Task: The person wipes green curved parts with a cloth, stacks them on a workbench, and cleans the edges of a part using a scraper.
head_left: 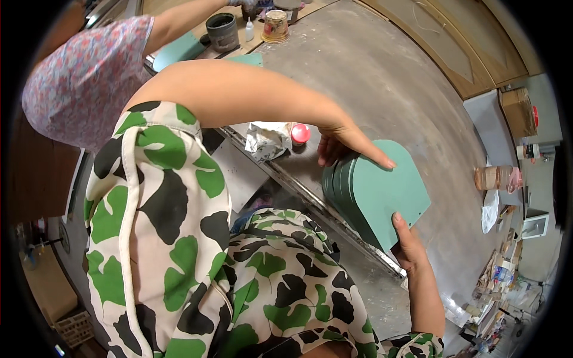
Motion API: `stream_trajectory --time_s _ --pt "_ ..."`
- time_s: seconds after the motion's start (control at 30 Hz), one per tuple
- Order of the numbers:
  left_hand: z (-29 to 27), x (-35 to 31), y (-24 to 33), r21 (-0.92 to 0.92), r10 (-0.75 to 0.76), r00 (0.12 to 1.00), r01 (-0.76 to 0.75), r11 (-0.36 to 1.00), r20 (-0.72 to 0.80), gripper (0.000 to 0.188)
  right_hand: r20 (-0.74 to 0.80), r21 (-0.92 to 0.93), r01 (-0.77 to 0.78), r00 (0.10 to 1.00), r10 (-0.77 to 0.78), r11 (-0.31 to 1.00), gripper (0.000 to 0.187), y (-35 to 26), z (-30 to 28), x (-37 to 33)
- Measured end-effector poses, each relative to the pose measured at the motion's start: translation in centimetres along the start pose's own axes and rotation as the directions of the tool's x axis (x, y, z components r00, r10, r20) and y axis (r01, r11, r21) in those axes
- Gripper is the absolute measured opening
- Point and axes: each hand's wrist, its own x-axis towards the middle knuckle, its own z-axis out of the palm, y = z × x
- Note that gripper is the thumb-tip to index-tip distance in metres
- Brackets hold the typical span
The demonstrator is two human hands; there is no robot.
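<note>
So I had the stack of green arch-shaped panels (376, 191) standing on edge at the desk (382, 89) rim, rounded ends far. My left hand (340, 140) lay fingers-flat on top, right hand (409, 244) pinching the near corner.

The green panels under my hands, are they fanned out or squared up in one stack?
Fanned out: the green panels show staggered curved edges beside the left hand.
</note>
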Motion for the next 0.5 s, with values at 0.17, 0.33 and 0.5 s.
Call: stream_trajectory --time_s 0.17,0.33,0.5 --pt "-0.6 0.4 -0.5 0.056 0.000 1.000 -0.001 0.998 0.016 0.137 -0.022 0.000 0.004 1.000 -0.004 1.000 0.113 -0.1 0.2 0.2" --pt "-1.1 0.3 -0.3 0.070 -0.013 0.999 0.010 0.998 0.044 0.131 -0.015 -0.007 -0.004 1.000 0.004 1.000 0.112 -0.2 0.0 0.6" --pt "-1.2 0.1 0.2 0.099 -0.038 0.999 0.036 0.994 0.025 0.132 -0.061 -0.101 -0.005 0.998 -0.001 0.995 0.104 -0.1 -0.5 0.7"
